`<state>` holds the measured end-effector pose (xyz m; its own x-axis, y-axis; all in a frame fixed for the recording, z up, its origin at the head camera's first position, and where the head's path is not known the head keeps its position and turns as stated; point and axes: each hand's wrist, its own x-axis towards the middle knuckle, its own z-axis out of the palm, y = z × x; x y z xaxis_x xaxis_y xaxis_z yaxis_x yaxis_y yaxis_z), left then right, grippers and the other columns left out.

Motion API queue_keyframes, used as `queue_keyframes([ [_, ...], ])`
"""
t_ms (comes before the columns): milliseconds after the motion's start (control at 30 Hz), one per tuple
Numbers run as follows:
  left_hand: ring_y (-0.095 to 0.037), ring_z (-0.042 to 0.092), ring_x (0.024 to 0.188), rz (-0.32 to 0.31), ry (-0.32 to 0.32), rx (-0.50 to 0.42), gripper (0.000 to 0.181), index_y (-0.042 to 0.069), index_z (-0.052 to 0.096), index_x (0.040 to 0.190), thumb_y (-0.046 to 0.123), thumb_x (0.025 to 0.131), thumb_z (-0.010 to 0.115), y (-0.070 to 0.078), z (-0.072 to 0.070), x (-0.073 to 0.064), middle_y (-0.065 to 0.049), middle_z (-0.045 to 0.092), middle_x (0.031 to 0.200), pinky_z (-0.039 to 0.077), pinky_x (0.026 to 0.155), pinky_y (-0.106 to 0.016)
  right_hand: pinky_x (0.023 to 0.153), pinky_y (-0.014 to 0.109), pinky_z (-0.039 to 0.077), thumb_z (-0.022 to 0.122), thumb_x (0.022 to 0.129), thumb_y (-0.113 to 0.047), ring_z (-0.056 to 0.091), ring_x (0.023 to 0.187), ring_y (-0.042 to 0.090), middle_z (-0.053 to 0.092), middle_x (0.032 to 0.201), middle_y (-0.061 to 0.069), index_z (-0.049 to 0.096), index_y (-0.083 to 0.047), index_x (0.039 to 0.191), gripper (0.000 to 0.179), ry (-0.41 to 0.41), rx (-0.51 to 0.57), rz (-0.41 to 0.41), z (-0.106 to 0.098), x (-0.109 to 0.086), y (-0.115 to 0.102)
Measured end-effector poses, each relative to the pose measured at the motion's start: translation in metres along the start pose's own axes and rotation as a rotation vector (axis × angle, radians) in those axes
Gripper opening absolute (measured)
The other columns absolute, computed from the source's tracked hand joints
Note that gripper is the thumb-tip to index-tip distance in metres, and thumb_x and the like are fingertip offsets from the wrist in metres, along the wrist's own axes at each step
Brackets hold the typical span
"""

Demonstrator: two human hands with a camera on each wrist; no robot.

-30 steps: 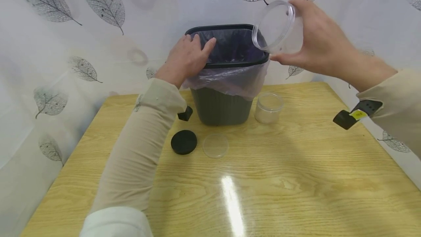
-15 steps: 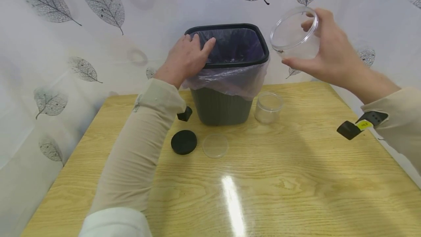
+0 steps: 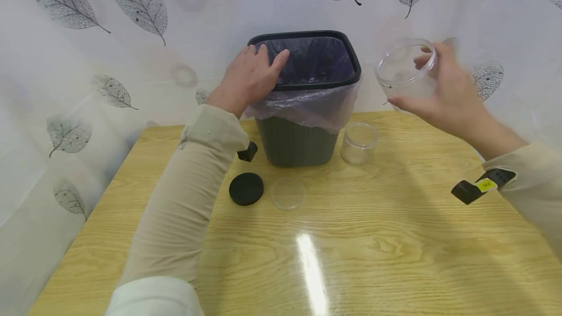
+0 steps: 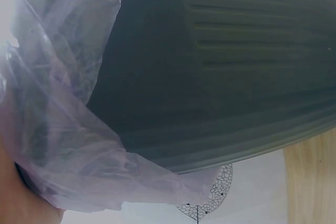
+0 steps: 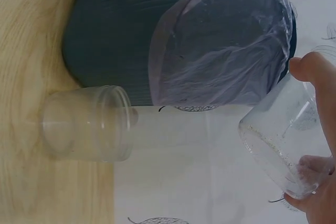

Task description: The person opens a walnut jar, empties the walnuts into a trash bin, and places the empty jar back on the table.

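Note:
My left hand [image 3: 252, 77] holds the left side of the trash bin [image 3: 298, 143] at its black rim, thumb stretched over the opening. A pale purple liner [image 4: 79, 156] is folded down over the bin's outside. Raised to the right of the bin, my right hand [image 3: 452, 91] grips a clear plastic jar [image 3: 406, 74] between thumb and fingers. That jar has no lid on and its mouth leans left and toward me. Small specks show near the jar's bottom edge in the right wrist view.
A second clear jar [image 3: 360, 145] stands on the table [image 3: 395, 257], right of the bin. In front of the bin lie a black round lid [image 3: 246, 189] and a clear disc [image 3: 288, 194]. Behind hangs a white curtain [image 3: 184, 23] with leaf prints.
My right hand has carried the jar away from over the bin's right rim, rightward and down, turning its mouth more upward. The left hand and the bin have stayed in place.

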<state>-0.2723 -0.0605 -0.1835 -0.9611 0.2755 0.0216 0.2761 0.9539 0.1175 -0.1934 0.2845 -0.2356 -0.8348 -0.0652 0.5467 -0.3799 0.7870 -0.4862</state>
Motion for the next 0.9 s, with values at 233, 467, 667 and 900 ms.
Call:
queue_keyframes([
  [233, -0.03, 0.004, 0.155, 0.005, 0.006, 0.001, 0.085, 0.001, 0.004, 0.158, 0.063, 0.101, 0.003, 0.0, 0.001, 0.0, -0.017, 0.007, 0.166, 0.006, 0.128, -0.041, 0.084, 0.02, 0.037, 0.091, 0.067, -0.018, 0.045, 0.107, 0.021, 0.05, 0.123, 0.011, 0.044, -0.009, 0.142, 0.089, 0.031, 0.028, 0.013, 0.013, -0.01, 0.019],
  [467, -0.029, 0.003, 0.155, 0.003, -0.001, -0.008, 0.085, 0.001, 0.003, 0.158, 0.063, 0.101, 0.002, 0.0, -0.001, 0.0, -0.016, 0.006, 0.167, 0.005, 0.128, -0.041, 0.088, 0.025, 0.036, 0.09, 0.068, -0.018, 0.042, 0.108, 0.016, 0.047, 0.118, 0.005, 0.046, -0.012, 0.141, 0.086, 0.043, 0.047, 0.044, 0.023, -0.022, 0.033],
  [667, -0.029, 0.003, 0.155, -0.003, -0.003, -0.008, 0.085, 0.001, 0.003, 0.158, 0.063, 0.1, 0.001, -0.001, -0.002, 0.0, -0.016, 0.005, 0.167, 0.005, 0.128, -0.041, 0.088, 0.028, 0.036, 0.088, 0.074, -0.024, 0.042, 0.113, 0.024, 0.045, 0.13, 0.01, 0.037, -0.022, 0.15, 0.092, -0.003, 0.066, 0.121, 0.026, -0.033, 0.043],
  [900, -0.03, 0.004, 0.155, 0.004, -0.004, -0.001, 0.085, 0.001, 0.003, 0.158, 0.063, 0.1, 0.001, -0.001, -0.001, 0.002, -0.017, 0.006, 0.167, 0.006, 0.128, -0.041, 0.091, 0.043, 0.035, 0.081, 0.081, -0.037, 0.044, 0.115, 0.034, 0.046, 0.138, 0.016, 0.026, -0.009, 0.153, 0.095, -0.093, 0.045, 0.245, 0.029, -0.044, 0.056],
])
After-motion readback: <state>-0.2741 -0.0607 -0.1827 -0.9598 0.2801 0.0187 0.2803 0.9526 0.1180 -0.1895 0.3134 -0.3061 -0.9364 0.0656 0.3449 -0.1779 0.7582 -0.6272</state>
